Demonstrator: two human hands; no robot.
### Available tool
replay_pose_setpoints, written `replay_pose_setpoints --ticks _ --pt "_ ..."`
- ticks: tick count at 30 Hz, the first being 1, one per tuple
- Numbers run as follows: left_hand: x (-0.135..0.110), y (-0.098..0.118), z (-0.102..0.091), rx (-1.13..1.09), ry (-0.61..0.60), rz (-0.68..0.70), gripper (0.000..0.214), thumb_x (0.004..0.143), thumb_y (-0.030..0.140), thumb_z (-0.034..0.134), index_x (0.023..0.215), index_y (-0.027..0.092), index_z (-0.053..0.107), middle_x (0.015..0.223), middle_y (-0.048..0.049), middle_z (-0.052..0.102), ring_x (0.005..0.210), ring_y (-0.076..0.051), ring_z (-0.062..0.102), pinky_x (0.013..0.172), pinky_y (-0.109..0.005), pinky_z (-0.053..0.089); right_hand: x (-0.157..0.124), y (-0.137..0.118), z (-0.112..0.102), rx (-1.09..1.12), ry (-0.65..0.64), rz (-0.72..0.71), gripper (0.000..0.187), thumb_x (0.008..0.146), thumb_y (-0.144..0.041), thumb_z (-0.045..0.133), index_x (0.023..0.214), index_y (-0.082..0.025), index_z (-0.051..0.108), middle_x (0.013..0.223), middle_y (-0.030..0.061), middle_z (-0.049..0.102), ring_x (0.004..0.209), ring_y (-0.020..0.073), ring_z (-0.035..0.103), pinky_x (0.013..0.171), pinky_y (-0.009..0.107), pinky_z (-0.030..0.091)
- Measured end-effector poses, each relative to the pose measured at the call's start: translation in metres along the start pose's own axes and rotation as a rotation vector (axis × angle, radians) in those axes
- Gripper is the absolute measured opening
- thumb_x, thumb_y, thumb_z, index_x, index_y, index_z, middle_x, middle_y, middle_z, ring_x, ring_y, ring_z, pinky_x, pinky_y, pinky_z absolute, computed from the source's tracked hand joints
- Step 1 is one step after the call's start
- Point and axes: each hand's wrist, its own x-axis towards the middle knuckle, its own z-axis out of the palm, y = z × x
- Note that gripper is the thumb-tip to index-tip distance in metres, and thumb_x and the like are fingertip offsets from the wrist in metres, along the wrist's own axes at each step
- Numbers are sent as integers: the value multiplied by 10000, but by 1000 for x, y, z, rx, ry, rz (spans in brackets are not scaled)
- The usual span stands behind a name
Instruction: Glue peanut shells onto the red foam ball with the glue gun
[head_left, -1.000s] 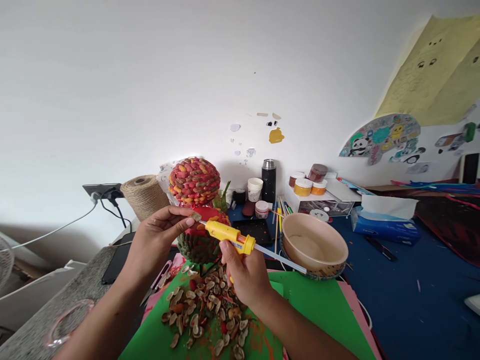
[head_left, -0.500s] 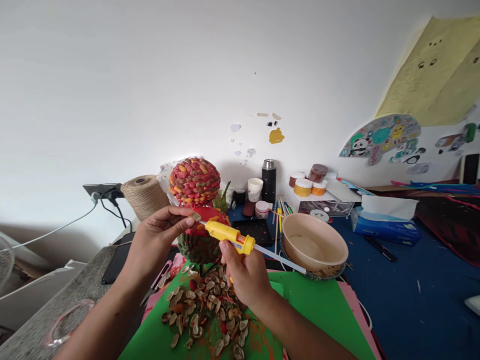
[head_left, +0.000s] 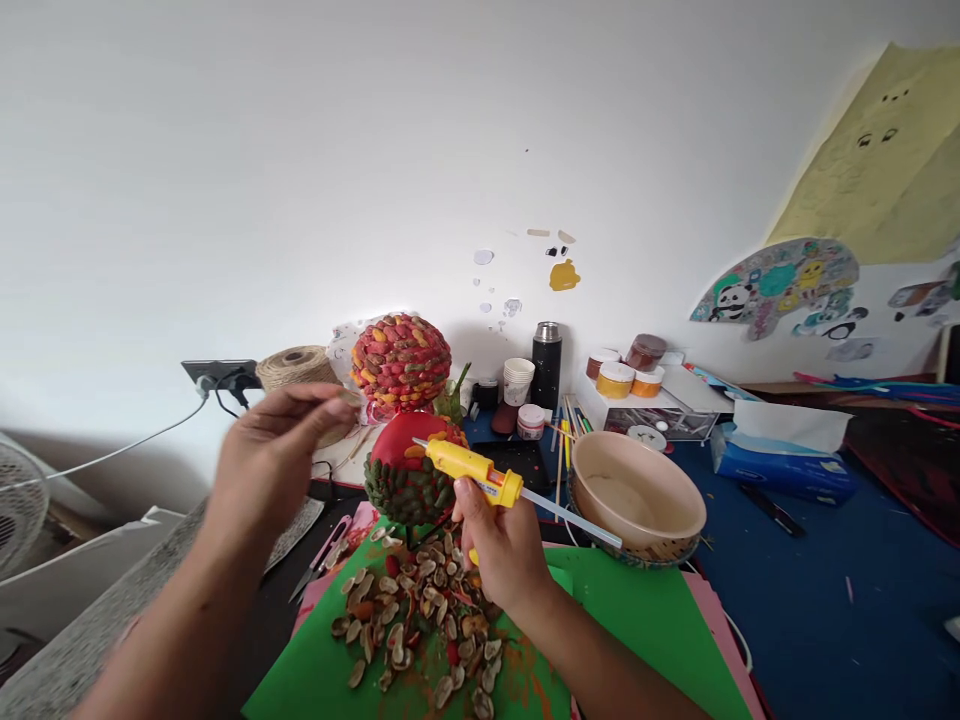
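My right hand (head_left: 504, 545) is wrapped round a yellow glue gun (head_left: 469, 470), with a clear glue stick (head_left: 574, 518) out of its back. The nozzle points left, in front of a red round form (head_left: 397, 440) partly covered with orange and dark green shells. On top of it is a ball (head_left: 401, 360) covered in red, orange and brown shells. Left of these, my left hand (head_left: 277, 440) is raised and slightly blurred, pinching a peanut shell (head_left: 348, 398) between thumb and fingers. Loose peanut shells (head_left: 397, 610) lie below on a green sheet (head_left: 622, 610).
A beige bowl (head_left: 679, 500) stands to the right, near a tissue pack (head_left: 780, 475). Behind are a black thermos (head_left: 547, 370), paper cups (head_left: 517, 380) and paint jars (head_left: 615, 379). A twine spool (head_left: 292, 370) and plugged-in cables (head_left: 225, 385) are at left; scissors (head_left: 322, 560) lie beside the green sheet.
My left hand has moved left, away from the glue gun's nozzle, with the peanut shell still in its fingers. The glue gun stays nearly in place; the view has shifted slightly.
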Motion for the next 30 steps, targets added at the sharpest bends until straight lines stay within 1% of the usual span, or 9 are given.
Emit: replay_pose_setpoints --ticks 4,7,9,11,13,16,19,23,30 --pt "27 20 -27 -158 298 240 259 688 201 984 858 219 790 803 41 794 796 -157 734 910 -340 654 2 0 -1 17 15 14 827 904 -1060 590 738 -250 611 433 -61 474 354 138 483 387 248 396" --pt "36 21 -41 -173 347 238 257 673 166 981 830 209 782 772 39 790 796 -162 735 872 -319 645 4 2 -1 25 37 10 829 897 -1056 613 707 -249 613 425 -61 471 347 138 495 384 248 400" --pt "34 14 -43 -90 244 159 263 689 218 1005 863 209 808 801 20 815 816 -177 745 869 -318 639 4 5 -2 27 55 8 828 898 -1046 629 681 -247 613 423 -52 487 343 137 503 382 247 392" --pt "29 6 -40 73 73 90 277 744 348 1017 918 224 841 875 -8 854 861 -207 766 854 -326 633 5 7 -2 25 72 9 829 902 -1034 643 660 -242 614 422 -43 500 342 133 508 389 244 392" --pt "24 0 -33 251 -92 90 325 786 495 993 944 245 857 934 -39 879 876 -247 787 804 -344 629 5 8 -3 26 84 15 832 898 -1029 657 658 -233 625 419 -45 500 340 126 504 400 240 398" --pt "20 -3 -27 451 -243 158 357 833 599 905 949 264 862 969 -76 889 902 -297 810 802 -374 634 6 9 -5 44 89 28 836 871 -1039 677 692 -223 659 412 -57 492 330 121 490 393 237 387" --pt "22 -3 -27 586 -355 238 327 907 598 815 970 282 869 1022 -79 898 962 -311 819 862 -380 624 5 9 -5 40 91 28 826 875 -1026 695 715 -216 678 411 -59 502 331 122 501 400 237 400" --pt "26 -8 -31 681 -467 273 317 933 578 734 956 290 865 1014 -82 899 932 -310 812 844 -377 608 5 9 -6 33 96 0 796 906 -988 714 702 -220 665 410 -56 506 326 127 514 396 237 407" --pt "34 -20 -37 749 -532 147 261 847 545 767 895 302 849 922 -58 894 830 -307 801 732 -359 576 6 7 -7 -8 86 -54 768 940 -967 702 696 -242 640 419 -54 521 315 148 541 393 270 463"
